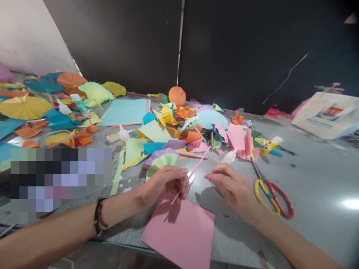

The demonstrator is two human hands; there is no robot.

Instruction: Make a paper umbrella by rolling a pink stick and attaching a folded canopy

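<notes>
- The thin, straight pink paper stick (199, 162) could be bent or flattened, it is judged, if it were pinched too hard by the left hand (167, 182), since it looks slender.
- With too loose a hold, it could be dropped onto the flat pink square of paper (185, 235) below, where it might be hard to pick out by colour.
- That square could be dragged by a forearm: its near part appears to reach the edge of the grey tabletop (316, 179), and no weight is seen on it.
- The small white plastic bottle (229, 157) just beyond the right hand (231, 185) could be knocked by a careless reach.
- The stick is held at a slant in the narrowed left fingers; its upper end is left free, pointing away and rightward, and its lower end is seen beneath them, above the square.
- The right fingers are loosely bent, apart from the stick and to its right; nothing is seen held, though the palm is hidden.
</notes>
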